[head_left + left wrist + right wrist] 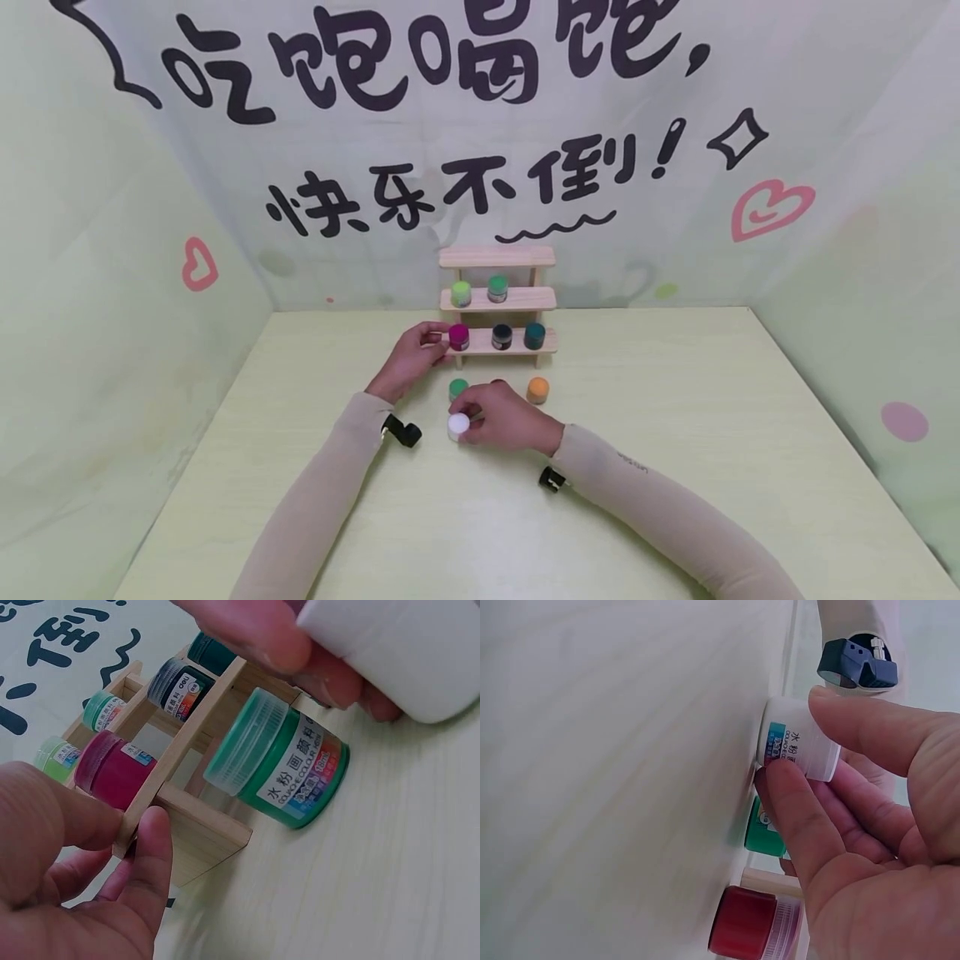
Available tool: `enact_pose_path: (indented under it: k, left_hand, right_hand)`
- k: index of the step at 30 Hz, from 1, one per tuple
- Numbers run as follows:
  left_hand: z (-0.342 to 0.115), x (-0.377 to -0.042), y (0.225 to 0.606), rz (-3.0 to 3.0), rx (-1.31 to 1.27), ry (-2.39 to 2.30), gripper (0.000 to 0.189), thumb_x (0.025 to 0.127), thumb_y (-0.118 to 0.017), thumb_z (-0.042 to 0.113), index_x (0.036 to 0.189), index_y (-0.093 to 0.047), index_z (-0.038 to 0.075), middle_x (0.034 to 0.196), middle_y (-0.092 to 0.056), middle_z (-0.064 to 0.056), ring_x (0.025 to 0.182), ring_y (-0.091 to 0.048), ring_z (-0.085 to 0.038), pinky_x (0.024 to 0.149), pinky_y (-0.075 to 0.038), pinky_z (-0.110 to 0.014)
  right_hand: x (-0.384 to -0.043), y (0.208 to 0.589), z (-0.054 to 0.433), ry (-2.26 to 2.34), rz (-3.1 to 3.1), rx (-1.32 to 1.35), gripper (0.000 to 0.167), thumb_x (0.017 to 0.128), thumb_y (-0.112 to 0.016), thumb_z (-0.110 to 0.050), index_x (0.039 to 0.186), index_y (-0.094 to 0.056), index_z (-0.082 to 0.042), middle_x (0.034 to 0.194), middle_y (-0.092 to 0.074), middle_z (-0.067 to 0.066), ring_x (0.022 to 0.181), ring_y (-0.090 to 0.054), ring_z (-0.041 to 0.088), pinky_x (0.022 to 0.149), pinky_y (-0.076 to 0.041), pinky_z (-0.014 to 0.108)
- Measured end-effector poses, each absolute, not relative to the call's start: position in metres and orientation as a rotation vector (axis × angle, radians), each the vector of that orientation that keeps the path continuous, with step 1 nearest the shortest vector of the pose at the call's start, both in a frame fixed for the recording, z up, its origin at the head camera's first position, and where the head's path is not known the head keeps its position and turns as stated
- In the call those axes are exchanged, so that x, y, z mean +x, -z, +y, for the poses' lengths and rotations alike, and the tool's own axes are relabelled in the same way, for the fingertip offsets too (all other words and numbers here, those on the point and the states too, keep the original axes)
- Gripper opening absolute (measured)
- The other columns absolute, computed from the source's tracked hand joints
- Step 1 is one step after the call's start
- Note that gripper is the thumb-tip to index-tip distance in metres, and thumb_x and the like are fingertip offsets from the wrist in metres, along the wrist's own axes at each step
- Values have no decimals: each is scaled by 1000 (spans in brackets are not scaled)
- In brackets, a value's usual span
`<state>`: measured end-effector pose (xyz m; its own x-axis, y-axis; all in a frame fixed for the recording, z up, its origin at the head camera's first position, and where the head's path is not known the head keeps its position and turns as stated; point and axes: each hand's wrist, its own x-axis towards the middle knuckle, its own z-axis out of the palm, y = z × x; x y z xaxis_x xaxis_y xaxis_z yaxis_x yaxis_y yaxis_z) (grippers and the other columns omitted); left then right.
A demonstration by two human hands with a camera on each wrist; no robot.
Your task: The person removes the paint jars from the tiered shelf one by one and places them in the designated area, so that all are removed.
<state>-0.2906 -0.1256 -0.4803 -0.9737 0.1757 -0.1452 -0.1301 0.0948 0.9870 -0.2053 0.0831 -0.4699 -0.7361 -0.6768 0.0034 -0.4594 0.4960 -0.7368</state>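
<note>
My right hand (pixel 513 418) holds a white paint jar (pixel 458 426) between thumb and fingers, low over the table; in the right wrist view the jar's base (pixel 769 731) looks at or close to the tabletop. With thumb and fingers, my left hand (pixel 408 362) pinches the left end of the lowest shelf on a small three-tier wooden rack (pixel 497 257). Right beside those fingers stands a magenta paint jar (pixel 112 769). A green paint jar (pixel 281 761) sits on the table between rack and white jar. A red paint jar (pixel 742 922) is mostly hidden behind my right hand in the head view.
An orange-lidded jar (pixel 537 390) stands on the table right of the red one. The lowest shelf also carries a black jar (pixel 502 337) and a teal jar (pixel 534 336). On the middle shelf are a light green jar (pixel 461 293) and a green-lidded jar (pixel 497 288). A printed cloth backdrop rises behind.
</note>
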Motion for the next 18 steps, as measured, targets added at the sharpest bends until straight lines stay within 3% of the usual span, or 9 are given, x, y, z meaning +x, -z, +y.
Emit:
enact_pose_path:
  k: [18]
  left_hand:
    - [-125, -290, 482, 2142, 68, -1995, 36, 104, -61, -2, 140, -59, 1, 124, -59, -17, 104, -65, -19, 92, -67, -27]
  right_hand:
    - [-204, 465, 90, 1143, 2431, -834, 37, 89, -87, -15, 123, -73, -10, 116, -76, -2, 103, -74, 10, 87, -64, 18]
